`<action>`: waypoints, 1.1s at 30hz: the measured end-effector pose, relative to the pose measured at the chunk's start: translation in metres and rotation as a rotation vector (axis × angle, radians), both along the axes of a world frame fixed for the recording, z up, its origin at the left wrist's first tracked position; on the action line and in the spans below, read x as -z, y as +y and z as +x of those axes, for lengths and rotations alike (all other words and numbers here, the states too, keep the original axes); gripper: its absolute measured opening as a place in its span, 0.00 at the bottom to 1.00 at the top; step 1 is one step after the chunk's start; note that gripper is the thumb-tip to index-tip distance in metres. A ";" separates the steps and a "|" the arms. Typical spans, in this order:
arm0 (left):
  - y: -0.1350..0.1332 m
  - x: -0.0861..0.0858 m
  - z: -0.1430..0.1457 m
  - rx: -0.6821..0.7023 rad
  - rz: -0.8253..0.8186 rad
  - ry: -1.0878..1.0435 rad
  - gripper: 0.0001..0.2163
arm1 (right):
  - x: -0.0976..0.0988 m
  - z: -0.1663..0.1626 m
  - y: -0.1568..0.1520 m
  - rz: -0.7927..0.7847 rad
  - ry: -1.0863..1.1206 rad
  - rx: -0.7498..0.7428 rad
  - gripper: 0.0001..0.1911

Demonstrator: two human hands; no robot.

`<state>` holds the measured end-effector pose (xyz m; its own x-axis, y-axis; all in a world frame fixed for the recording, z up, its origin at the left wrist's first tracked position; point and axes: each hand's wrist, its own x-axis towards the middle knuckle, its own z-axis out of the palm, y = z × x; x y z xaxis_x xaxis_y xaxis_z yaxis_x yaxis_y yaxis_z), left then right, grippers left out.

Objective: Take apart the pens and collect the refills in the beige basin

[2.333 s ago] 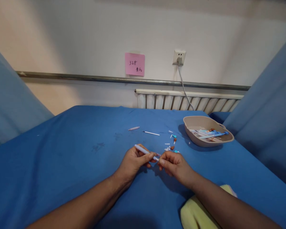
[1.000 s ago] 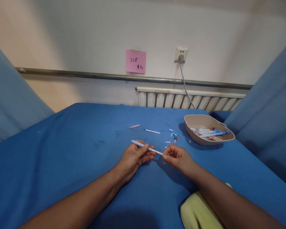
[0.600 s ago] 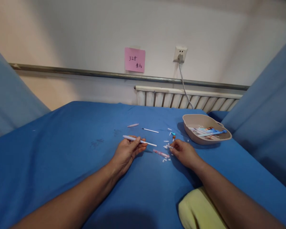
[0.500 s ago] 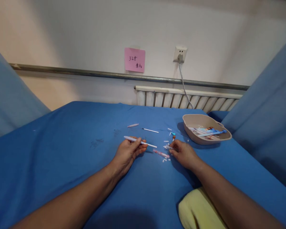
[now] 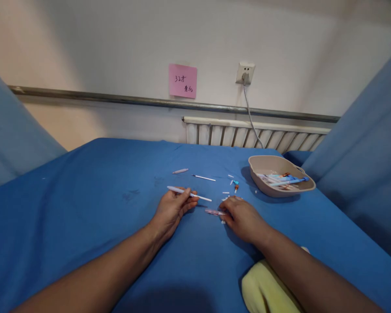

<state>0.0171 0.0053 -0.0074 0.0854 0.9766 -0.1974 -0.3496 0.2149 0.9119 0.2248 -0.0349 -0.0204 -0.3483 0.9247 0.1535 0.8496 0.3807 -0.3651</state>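
Observation:
My left hand [image 5: 175, 206] is closed around a white pen barrel [image 5: 179, 190], held tilted above the blue sheet. A thin white refill [image 5: 203, 198] sticks out of the barrel's right end. My right hand [image 5: 244, 217] pinches the right end of a clear pink-patterned pen barrel [image 5: 214, 212] low over the sheet; its fingertips are partly hidden. Small white pieces [image 5: 223, 222] lie around and partly under this hand. Just behind it are a teal part [image 5: 236, 182] and a brown part [image 5: 236, 187].
Farther back lie another refill [image 5: 203, 178] and a pale pen barrel [image 5: 180, 171]. A beige basket [image 5: 259, 184] with pens and parts stands at the right. Yellow cloth [image 5: 263, 287] lies under my right forearm. Behind the blue-sheeted bed [image 5: 94, 182] are a radiator [image 5: 228, 135] and a rail.
My right hand has moved left and nearer from the small white pieces and taken hold of the pink-patterned barrel, which has turned slightly. My left hand keeps its hold.

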 end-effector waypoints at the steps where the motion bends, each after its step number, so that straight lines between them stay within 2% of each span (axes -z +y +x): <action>1: 0.000 0.000 0.000 -0.004 0.000 0.001 0.06 | -0.001 0.000 0.000 0.001 -0.021 -0.006 0.06; 6: 0.000 -0.001 -0.001 -0.006 0.011 0.013 0.05 | -0.004 -0.001 0.000 -0.004 -0.099 0.015 0.07; 9: 0.000 -0.003 -0.001 -0.007 0.018 0.014 0.04 | -0.003 0.002 0.003 0.003 -0.075 0.048 0.08; 13: 0.000 -0.003 -0.002 -0.042 0.030 0.005 0.04 | -0.005 0.016 0.007 0.154 0.118 0.112 0.11; 16: 0.000 -0.002 -0.002 -0.034 0.034 0.013 0.04 | -0.011 0.031 0.010 0.270 0.183 0.222 0.10; 18: 0.001 -0.002 -0.002 -0.012 0.040 0.019 0.03 | -0.015 0.039 0.011 0.263 0.112 0.250 0.08; 22: 0.000 -0.002 -0.002 0.000 0.048 0.014 0.03 | -0.017 0.047 0.014 0.159 -0.026 0.203 0.09; 25: -0.001 -0.002 -0.001 -0.016 0.048 0.002 0.03 | -0.015 0.048 0.015 0.193 0.001 0.233 0.10; 30: -0.001 -0.003 0.000 -0.009 0.047 0.011 0.03 | -0.017 0.045 0.013 0.122 -0.176 0.243 0.11; 33: -0.001 -0.002 0.000 -0.009 0.048 0.017 0.03 | -0.019 0.045 0.011 0.165 -0.172 0.260 0.11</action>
<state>0.0167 0.0043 -0.0052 0.0740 0.9857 -0.1513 -0.3361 0.1675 0.9268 0.2695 -0.0237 -0.0010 -0.1386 0.9535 0.2678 0.9695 0.1858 -0.1597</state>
